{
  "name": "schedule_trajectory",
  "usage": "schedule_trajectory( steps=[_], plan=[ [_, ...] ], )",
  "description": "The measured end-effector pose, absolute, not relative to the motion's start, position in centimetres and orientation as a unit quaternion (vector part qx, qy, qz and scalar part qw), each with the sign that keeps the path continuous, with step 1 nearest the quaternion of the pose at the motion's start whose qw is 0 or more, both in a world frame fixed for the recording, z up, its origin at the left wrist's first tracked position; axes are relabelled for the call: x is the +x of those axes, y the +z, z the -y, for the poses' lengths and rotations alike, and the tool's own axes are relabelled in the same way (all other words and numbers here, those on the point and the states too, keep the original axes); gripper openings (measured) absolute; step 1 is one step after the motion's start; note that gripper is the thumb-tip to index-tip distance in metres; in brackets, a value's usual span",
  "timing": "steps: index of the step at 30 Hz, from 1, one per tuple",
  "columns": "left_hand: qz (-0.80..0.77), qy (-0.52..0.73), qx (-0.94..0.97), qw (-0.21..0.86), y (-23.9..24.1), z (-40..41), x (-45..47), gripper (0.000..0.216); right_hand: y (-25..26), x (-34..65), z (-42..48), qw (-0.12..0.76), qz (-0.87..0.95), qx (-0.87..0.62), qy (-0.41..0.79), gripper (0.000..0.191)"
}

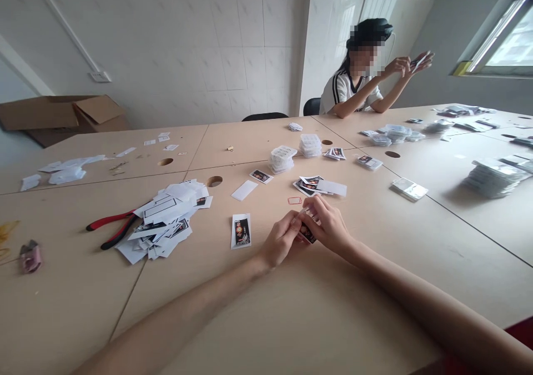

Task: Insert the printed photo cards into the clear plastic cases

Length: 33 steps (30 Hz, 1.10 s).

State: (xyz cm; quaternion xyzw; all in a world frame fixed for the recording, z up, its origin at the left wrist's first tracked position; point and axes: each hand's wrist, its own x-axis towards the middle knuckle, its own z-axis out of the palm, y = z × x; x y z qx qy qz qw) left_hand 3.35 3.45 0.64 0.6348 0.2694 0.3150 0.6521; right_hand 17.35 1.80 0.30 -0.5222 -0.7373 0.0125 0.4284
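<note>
Both my hands are closed around a small dark printed card (308,234), just above the table in front of me. My left hand (282,239) pinches its left side. My right hand (328,222) covers its top and right side, so much of it is hidden; whether a clear case surrounds it I cannot tell. To the left lies a white-bordered black label (241,231). Beyond my hands are a small red-outlined sticker (295,200) and a loose pile of black printed labels (310,186) with a blank white slip (332,188) on top.
Left of my hands, red-handled pliers (119,228) lie partly under a heap of paper scraps (166,219). Stacked clear cases (282,159) stand farther back, with more cases (493,178) at right. A co-worker (353,86) sits across the table. Round holes (215,181) pierce the tabletop.
</note>
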Motion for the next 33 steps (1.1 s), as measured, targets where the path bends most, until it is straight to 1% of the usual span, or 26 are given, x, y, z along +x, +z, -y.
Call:
schedule_trajectory(
  steps=[12,15,17,18,21,23,27,33],
  plan=[
    [-0.281,0.317,0.695,0.582,1.1,-3.3,3.2,0.024,-0.1,17.5,-2.1,0.408,0.745,-0.527,-0.002,0.015],
    [-0.276,0.322,0.678,0.600,1.2,-3.3,3.3,0.022,-0.1,17.7,-2.2,0.415,0.747,-0.518,0.033,0.019],
    [-0.272,0.325,0.656,0.624,1.3,-3.3,3.3,0.022,0.0,17.9,-2.3,0.410,0.754,-0.509,0.063,0.017],
    [-0.274,0.325,0.648,0.632,1.4,-3.3,3.3,0.023,0.1,17.9,-2.3,0.404,0.760,-0.504,0.075,0.019],
    [-0.292,0.328,0.629,0.641,1.4,-3.4,3.3,0.022,0.3,18.1,-2.5,0.381,0.770,-0.500,0.107,0.033],
    [-0.298,0.335,0.616,0.648,1.3,-3.5,3.2,0.023,0.3,18.3,-2.6,0.370,0.777,-0.495,0.122,0.036],
    [-0.287,0.337,0.587,0.678,1.0,-3.5,3.2,0.028,0.3,18.4,-2.6,0.371,0.787,-0.479,0.119,0.034],
    [-0.283,0.351,0.581,0.677,0.8,-3.7,3.4,0.030,0.4,18.4,-2.6,0.391,0.787,-0.471,0.082,0.025]
  ],
)
